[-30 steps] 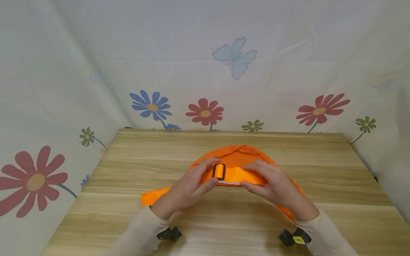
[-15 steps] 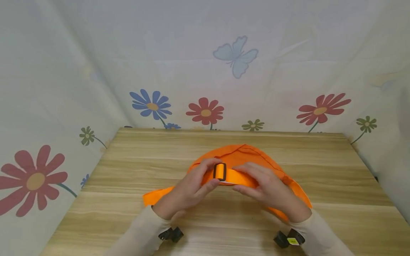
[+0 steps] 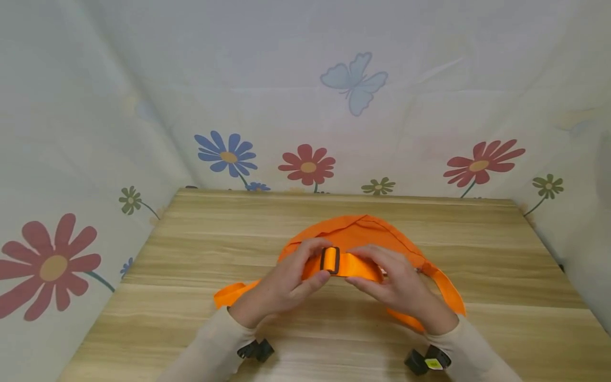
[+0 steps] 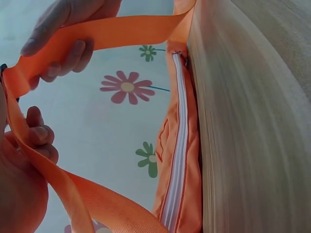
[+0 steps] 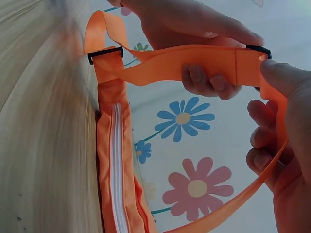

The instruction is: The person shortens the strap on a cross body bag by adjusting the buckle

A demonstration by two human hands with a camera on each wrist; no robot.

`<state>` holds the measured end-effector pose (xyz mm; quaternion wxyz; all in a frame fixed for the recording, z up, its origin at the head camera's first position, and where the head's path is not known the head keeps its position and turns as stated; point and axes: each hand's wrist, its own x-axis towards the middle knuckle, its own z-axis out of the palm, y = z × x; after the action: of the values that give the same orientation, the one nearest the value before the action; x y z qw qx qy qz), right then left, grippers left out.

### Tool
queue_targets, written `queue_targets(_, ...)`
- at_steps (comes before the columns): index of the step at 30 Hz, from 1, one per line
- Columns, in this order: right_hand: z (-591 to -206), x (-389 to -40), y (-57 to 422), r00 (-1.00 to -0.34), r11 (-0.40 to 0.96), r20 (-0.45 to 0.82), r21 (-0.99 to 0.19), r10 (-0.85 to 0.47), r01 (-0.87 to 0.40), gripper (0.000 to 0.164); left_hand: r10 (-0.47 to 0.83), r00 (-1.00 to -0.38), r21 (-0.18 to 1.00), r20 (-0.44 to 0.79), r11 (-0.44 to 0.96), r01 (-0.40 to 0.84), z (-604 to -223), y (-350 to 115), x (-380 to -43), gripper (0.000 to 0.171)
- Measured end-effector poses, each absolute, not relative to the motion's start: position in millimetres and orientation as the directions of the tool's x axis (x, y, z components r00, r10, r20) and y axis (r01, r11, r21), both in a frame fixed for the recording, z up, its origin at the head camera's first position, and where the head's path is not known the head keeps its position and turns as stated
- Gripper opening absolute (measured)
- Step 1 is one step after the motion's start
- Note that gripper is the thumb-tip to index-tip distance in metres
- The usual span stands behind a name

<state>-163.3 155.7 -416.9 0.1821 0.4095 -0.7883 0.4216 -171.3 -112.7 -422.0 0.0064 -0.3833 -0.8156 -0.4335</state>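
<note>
An orange waist bag (image 3: 363, 233) lies on the table, its white zipper (image 4: 179, 136) closed in the left wrist view. Its strap (image 3: 353, 267) is lifted in front of the bag and carries a black slider buckle (image 3: 330, 260). Close beside the buckle, my left hand (image 3: 286, 281) grips the strap between thumb and fingers. My right hand (image 3: 398, 281) pinches the strap a short way to the right. A second black buckle (image 5: 106, 55) sits at the bag's end in the right wrist view. Both hands cover parts of the strap.
The wooden table (image 3: 229, 228) stands against a white cloth backdrop (image 3: 267, 95) printed with flowers and a butterfly. A loose strap loop (image 3: 231, 293) rests beside the left forearm. More strap (image 3: 446, 289) curves round on the right.
My right hand has moved left along the strap, closer to the buckle. My left hand and the buckle have shifted slightly right. The bag has barely moved.
</note>
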Motion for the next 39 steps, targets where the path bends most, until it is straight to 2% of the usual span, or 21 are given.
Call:
queue_targets(4, -419.3, -162.3, 154.6, -0.594, 0.296, 0.654, -0.517, -0.469, -0.803, 0.042, 0.623, -0.711, 0.713, 0.327, 0.331, 0.618, -421.1, -112.9, -171.2, 0.055)
queue_targets(10, -419.8, -161.1, 153.0, -0.615, 0.257, 0.648, -0.565, -0.449, -0.784, 0.045, 0.617, -0.731, 0.737, 0.29, 0.343, 0.582, -417.4, -111.7, -169.0, 0.055)
queue_targets(19, -421.9, -161.9, 149.2, -0.605, 0.266, 0.614, -0.556, -0.507, -0.787, 0.04, 0.611, -0.744, 0.771, 0.27, 0.325, 0.547, -414.3, -111.2, -166.1, 0.056)
queue_targets(27, -419.4, -161.0, 145.4, -0.615, 0.231, 0.583, -0.598, -0.531, -0.767, 0.044, 0.615, -0.744, 0.786, 0.259, 0.314, 0.533, -414.9, -110.9, -165.9, 0.053)
queue_targets(33, -422.0, -161.4, 142.5, -0.581, 0.235, 0.588, -0.56, -0.563, -0.795, 0.041, 0.616, -0.729, 0.776, 0.297, 0.289, 0.561, -418.1, -109.7, -166.4, 0.051)
queue_targets(36, -423.5, -161.1, 141.4, -0.562, 0.254, 0.615, -0.518, -0.552, -0.817, 0.034, 0.611, -0.735, 0.781, 0.292, 0.292, 0.553, -418.7, -109.1, -165.5, 0.053)
queue_targets(39, -422.6, -160.2, 140.3, -0.56, 0.296, 0.626, -0.482, -0.542, -0.825, 0.039, 0.605, -0.745, 0.794, 0.282, 0.289, 0.535, -418.8, -109.4, -165.0, 0.052)
